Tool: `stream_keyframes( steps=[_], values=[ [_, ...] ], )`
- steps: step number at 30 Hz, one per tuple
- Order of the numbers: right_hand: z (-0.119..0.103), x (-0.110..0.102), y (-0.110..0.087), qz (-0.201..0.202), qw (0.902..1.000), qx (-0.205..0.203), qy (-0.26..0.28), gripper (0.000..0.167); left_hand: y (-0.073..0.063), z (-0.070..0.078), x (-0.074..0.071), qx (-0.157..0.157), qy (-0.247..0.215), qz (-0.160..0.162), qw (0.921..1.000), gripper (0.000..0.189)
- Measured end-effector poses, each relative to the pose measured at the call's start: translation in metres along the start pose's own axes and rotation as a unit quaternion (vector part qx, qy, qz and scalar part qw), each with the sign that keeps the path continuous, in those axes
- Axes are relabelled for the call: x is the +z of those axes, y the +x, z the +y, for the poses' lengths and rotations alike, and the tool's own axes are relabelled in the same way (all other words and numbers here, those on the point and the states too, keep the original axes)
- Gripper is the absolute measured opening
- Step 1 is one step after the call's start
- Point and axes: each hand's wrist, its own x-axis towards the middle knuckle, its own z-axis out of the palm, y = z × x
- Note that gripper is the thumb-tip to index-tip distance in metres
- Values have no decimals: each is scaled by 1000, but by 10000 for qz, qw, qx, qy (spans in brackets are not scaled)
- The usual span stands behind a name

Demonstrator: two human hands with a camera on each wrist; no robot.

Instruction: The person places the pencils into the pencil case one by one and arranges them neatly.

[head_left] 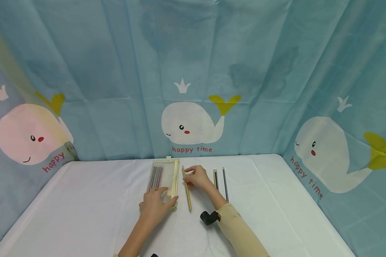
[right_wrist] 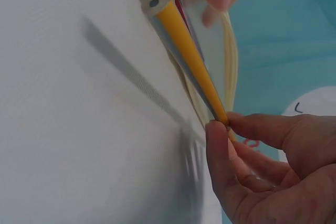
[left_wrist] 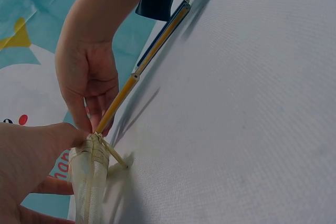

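A see-through pencil pouch (head_left: 168, 167) with a cream zipper edge lies at the middle of the table, several pencils (head_left: 155, 175) showing in its left part. My left hand (head_left: 155, 205) holds the pouch near its close end, the thumb at the zipper side. Just right of the pouch, my right hand (head_left: 197, 177) pinches a yellow pencil (head_left: 188, 196) between thumb and fingertips toward its far end. In the right wrist view, that yellow pencil (right_wrist: 186, 51) slants with its flat, dark-cored end toward the pouch, above its shadow on the cloth.
Right of my right hand lie a dark-and-yellow pair of pencils (head_left: 215, 177) and a single blue pencil (head_left: 225, 184), partly behind the forearm. A white cloth covers the table (head_left: 83, 214). Blue whale-print curtains (head_left: 122, 125) hang behind and at both sides.
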Motion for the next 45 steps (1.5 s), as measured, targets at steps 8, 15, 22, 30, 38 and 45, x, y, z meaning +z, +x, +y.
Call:
stream_keyframes(
  steps=[8, 15, 22, 30, 38, 45],
  values=[
    [0, 7, 10, -57, 9999, 106, 15, 32, 0, -1, -1, -5, 22, 24, 10000, 55],
    [0, 14, 18, -117, 9997, 197, 18, 32, 0, -1, 0, -46, -23, 39, 10000, 55],
    [-2, 20, 25, -148, 9993, 318, 150, 32, -1, -1, 0, -52, -72, 40, 10000, 54],
    [-2, 27, 33, -94, 9973, 555, 462, 32, -1, -1, 2, -6, -53, 134, 9999, 55],
    [-2, 31, 36, -120, 9951, 602, 781, 33, 0, 0, 2, -26, -27, 124, 9999, 55],
    [-1, 36, 38, -107, 9916, 546, 1169, 31, 0, 1, 1, -5, -26, 141, 9999, 54]
  ],
)
